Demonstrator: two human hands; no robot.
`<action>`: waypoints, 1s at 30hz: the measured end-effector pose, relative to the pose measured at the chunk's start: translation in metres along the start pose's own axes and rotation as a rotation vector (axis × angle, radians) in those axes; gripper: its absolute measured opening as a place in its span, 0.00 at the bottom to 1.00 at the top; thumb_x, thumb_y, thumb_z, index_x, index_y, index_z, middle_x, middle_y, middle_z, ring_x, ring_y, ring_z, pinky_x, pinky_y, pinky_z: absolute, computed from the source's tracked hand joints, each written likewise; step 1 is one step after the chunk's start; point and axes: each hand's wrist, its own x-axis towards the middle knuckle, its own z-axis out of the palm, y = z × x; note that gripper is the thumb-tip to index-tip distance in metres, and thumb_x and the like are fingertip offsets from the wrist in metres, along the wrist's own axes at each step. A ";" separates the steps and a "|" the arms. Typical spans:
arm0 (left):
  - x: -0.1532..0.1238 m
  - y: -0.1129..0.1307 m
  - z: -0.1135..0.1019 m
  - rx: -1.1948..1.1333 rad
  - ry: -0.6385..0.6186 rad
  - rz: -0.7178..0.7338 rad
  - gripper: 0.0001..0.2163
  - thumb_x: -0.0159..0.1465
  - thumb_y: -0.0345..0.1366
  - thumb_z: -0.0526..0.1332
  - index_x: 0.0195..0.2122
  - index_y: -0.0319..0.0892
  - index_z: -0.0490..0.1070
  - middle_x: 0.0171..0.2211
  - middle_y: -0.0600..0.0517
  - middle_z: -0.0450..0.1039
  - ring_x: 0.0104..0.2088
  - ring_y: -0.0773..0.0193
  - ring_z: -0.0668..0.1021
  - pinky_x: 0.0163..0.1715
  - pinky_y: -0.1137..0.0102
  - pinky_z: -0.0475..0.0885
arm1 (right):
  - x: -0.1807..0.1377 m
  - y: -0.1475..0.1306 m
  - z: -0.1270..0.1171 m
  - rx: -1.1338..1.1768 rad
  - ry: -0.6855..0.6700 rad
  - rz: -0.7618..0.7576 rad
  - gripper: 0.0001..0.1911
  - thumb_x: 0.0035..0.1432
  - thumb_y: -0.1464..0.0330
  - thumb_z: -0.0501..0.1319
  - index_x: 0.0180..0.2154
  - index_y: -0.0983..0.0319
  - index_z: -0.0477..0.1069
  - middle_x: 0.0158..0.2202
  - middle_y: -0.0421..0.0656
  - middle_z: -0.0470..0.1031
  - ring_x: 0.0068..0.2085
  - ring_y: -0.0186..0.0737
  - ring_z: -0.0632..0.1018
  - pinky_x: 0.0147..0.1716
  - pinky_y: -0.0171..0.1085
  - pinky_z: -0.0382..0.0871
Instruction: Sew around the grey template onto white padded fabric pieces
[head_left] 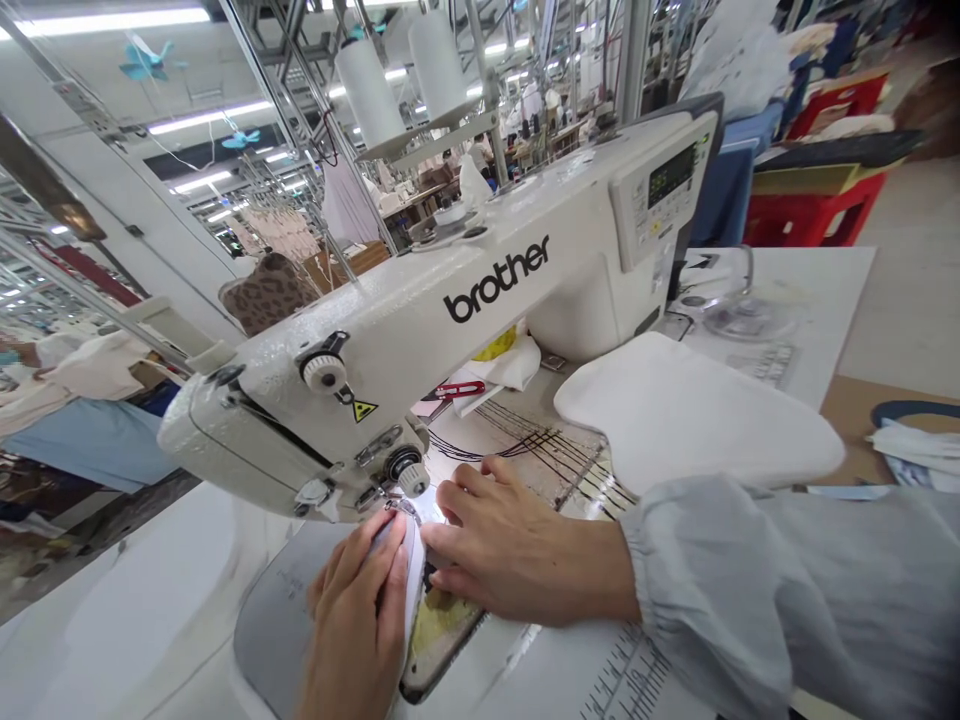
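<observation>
At the needle end of the white sewing machine [420,300], my left hand [360,600] presses its fingers together on a narrow white fabric piece [412,570]. Its fingertips lie close to the metal presser foot [403,506]. The lower left fingers and the fabric's underside are hidden. To the right, my right hand [517,550] rests palm down on the machine bed, its fingers bent and apart. The right thumb and forefinger are beside the fabric's edge; I see nothing held in them. A small lamp lights the stitching area.
A larger white fabric panel [697,410] lies right of the machine bed. Red thread snips [460,389] lie behind the needle area, near black lines on the bed. Two white thread cones [371,95] stand above. Red stools [817,205] stand at the far right.
</observation>
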 end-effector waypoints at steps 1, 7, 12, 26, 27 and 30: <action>0.001 0.000 -0.002 0.013 0.001 0.005 0.15 0.69 0.38 0.52 0.52 0.46 0.73 0.53 0.48 0.74 0.52 0.56 0.77 0.50 0.60 0.73 | 0.000 0.000 0.000 -0.003 0.004 0.002 0.14 0.67 0.59 0.55 0.38 0.62 0.72 0.43 0.47 0.71 0.44 0.46 0.67 0.43 0.46 0.57; 0.009 -0.001 -0.016 0.084 -0.038 0.125 0.14 0.69 0.37 0.52 0.52 0.47 0.73 0.54 0.49 0.74 0.53 0.55 0.76 0.45 0.62 0.73 | 0.000 0.001 -0.001 -0.006 -0.008 -0.046 0.13 0.67 0.58 0.55 0.40 0.60 0.71 0.42 0.45 0.71 0.43 0.46 0.67 0.42 0.45 0.57; 0.003 0.006 -0.010 0.056 0.012 0.070 0.14 0.69 0.37 0.52 0.52 0.46 0.72 0.52 0.49 0.75 0.50 0.56 0.77 0.44 0.61 0.74 | -0.001 0.000 0.002 -0.017 0.012 -0.057 0.13 0.68 0.59 0.54 0.38 0.61 0.71 0.42 0.46 0.71 0.42 0.45 0.66 0.42 0.45 0.57; 0.005 0.056 0.000 0.045 0.043 -0.374 0.18 0.70 0.41 0.45 0.48 0.45 0.73 0.54 0.45 0.72 0.50 0.46 0.74 0.45 0.48 0.70 | -0.002 0.005 0.003 -0.021 0.045 -0.028 0.15 0.69 0.59 0.54 0.37 0.60 0.73 0.42 0.46 0.71 0.44 0.46 0.66 0.43 0.45 0.55; 0.006 0.057 0.000 0.032 0.039 -0.378 0.19 0.70 0.42 0.45 0.48 0.45 0.74 0.54 0.44 0.72 0.50 0.45 0.74 0.45 0.47 0.71 | -0.002 0.005 0.003 -0.023 0.048 -0.028 0.14 0.69 0.60 0.54 0.37 0.60 0.73 0.42 0.46 0.71 0.44 0.46 0.66 0.42 0.45 0.55; 0.008 0.059 -0.002 0.007 0.021 -0.415 0.20 0.69 0.43 0.44 0.48 0.43 0.74 0.54 0.42 0.72 0.51 0.43 0.73 0.46 0.45 0.70 | -0.002 0.005 0.003 -0.029 0.034 -0.022 0.13 0.68 0.61 0.54 0.37 0.61 0.72 0.42 0.46 0.71 0.43 0.46 0.66 0.42 0.45 0.55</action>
